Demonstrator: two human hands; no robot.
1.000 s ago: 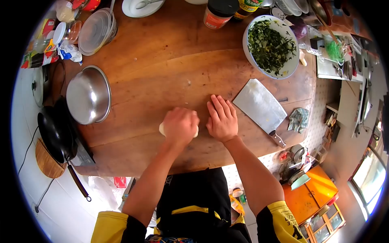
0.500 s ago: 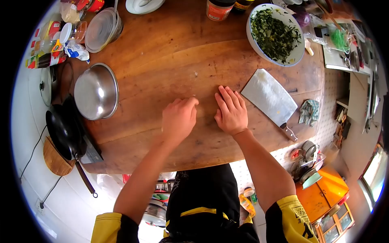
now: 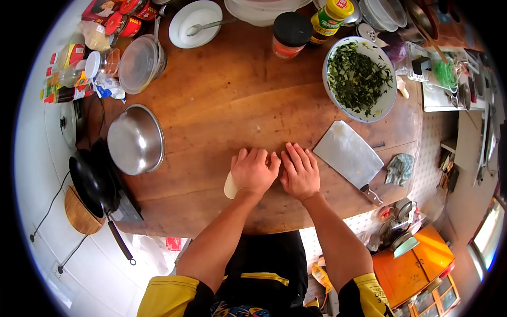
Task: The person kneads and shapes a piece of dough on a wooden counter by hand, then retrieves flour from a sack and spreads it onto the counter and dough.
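The dough (image 3: 229,187) lies by the near edge of the surface (image 3: 211,116), left of its middle, mostly hidden under the left hand (image 3: 254,171); a pale rounded end shows on that hand's left side. The left hand is palm down with fingers loosely bent; whether they close on the dough is hidden, so I cannot tell. The right hand (image 3: 301,171) rests flat, fingers straight and side by side, its thumb very near the left thumb.

The likeliest trouble is the cleaver (image 3: 348,153), lying just right of the right hand with a blade corner close to the fingertips: a slip or wide push toward the right edge could bring skin against metal. Its handle (image 3: 372,195) comes near the rounded near right corner, so a swinging right forearm (image 3: 338,232) could knock it off. Uneven pressure might tear the dough, or let it stick.

A cloth (image 3: 400,170) lies by the right edge. Toward the far right stands a bowl (image 3: 383,105) of chopped greens (image 3: 359,79); a steel bowl (image 3: 136,140) sits near the left edge. Toward the far edge are a plate (image 3: 178,26) and a jar (image 3: 292,34). Of these, only the cleaver crowds the hands.
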